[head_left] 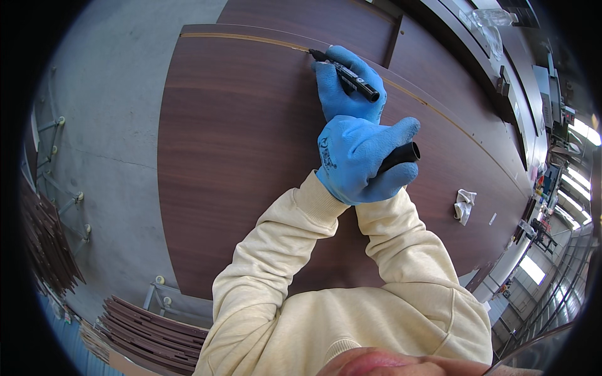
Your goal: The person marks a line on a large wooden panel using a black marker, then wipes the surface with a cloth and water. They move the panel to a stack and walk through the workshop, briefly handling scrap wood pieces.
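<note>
My right hand (350, 94), in a blue coated glove, grips a black marker (354, 80). The marker's tip is at the pale yellowish strip (263, 41) along the far edge of a dark brown wood-grain panel (238, 138). Nearer to me, my left hand (360, 160), gloved the same way, is closed around a black marker cap (401, 156) with its hollow end facing right. The left hand overlaps the right wrist and hides it. Both forearms wear cream sleeves and reach over the panel.
Another brown panel (307, 14) lies beyond the strip. A crumpled white scrap (464, 207) rests on the right side of the panel. Clear plastic bottles (494, 17) are at the upper right. Stacked brown strips (147, 335) and a wheeled metal frame (160, 294) stand lower left on the grey floor.
</note>
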Demonstrator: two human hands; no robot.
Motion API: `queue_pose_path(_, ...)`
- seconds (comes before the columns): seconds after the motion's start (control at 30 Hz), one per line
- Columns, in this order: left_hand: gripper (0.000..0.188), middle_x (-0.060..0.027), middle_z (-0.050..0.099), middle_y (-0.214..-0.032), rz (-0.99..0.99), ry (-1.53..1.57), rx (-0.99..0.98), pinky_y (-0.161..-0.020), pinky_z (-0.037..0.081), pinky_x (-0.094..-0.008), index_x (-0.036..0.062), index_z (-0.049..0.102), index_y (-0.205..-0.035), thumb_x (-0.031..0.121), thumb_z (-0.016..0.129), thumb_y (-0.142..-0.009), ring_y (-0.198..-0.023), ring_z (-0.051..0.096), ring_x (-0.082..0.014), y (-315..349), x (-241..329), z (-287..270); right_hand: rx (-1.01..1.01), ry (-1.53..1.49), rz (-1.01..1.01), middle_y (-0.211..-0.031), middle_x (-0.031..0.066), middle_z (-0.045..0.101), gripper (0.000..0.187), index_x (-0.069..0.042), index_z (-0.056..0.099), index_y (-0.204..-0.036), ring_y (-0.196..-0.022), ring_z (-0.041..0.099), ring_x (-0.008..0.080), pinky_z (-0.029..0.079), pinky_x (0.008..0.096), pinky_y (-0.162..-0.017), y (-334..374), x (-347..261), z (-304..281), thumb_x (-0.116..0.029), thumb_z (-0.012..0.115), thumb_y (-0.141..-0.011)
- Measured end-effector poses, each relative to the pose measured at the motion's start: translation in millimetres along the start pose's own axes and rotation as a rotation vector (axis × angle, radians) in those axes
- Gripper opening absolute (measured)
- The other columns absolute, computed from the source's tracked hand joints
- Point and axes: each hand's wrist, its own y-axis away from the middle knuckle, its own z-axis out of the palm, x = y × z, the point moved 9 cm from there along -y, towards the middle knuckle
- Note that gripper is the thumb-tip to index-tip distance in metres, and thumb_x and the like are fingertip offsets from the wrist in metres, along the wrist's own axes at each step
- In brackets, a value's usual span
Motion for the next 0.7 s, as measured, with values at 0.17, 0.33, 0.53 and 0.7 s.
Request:
queue_pose_path(0.17, 0.046, -0.0021, 0.061, -0.063, 0.01, -0.015, 0.033, -0.049, 0.046, -0.0336, 0.0008, 0.071, -0.112, 0.044, 0.066, -0.098, -0.05, 0.059, -0.0209, -1, 0, -3, -0.028, 0.021, -0.03, -0.098, 0.0147, 0.077, 0.026, -0.006, 0.074, -0.112, -0.09, 0.077, 0.0255, 0.061, 0.0355, -0.085, -2, -3, 3, -0.017, 0.08, -0.09)
queue_pose_path(0.33, 0.046, -0.0021, 0.061, -0.063, -0.002, -0.014, 0.022, -0.049, 0.045, -0.0332, 0.0009, 0.071, -0.113, 0.044, 0.066, -0.098, -0.05, 0.059, -0.0206, -2, 0, -4, -0.046, 0.046, -0.089, -0.098, 0.016, 0.077, 0.026, -0.005, 0.074, -0.112, -0.09, 0.077, 0.0268, 0.061, 0.0351, -0.085, -3, -11, 5, -0.016, 0.08, -0.089)
queue_pose_path(0.53, 0.046, -0.002, 0.062, -0.063, 0.013, -0.002, 0.013, -0.049, 0.046, -0.0335, 0.0006, 0.071, -0.113, 0.043, 0.068, -0.097, -0.051, 0.059, -0.0202, 2, -1, 0, -0.003, 0.015, -0.002, -0.1, 0.013, 0.077, 0.025, -0.006, 0.075, -0.112, -0.09, 0.077, 0.0238, 0.061, 0.0343, -0.087, 1, -4, -1, -0.016, 0.08, -0.09)
queue_pose_path(0.7, 0.046, -0.0024, 0.063, -0.065, 0.006, 0.006, -0.009, -0.05, 0.046, -0.034, 0.0002, 0.071, -0.113, 0.043, 0.068, -0.096, -0.053, 0.06, -0.0206, 0, 0, 0, 0.045, 0.035, 0.028, -0.1, 0.0108, 0.077, 0.024, -0.007, 0.075, -0.112, -0.09, 0.076, 0.0216, 0.061, 0.0331, -0.087, 3, 0, -4, -0.017, 0.08, -0.091)
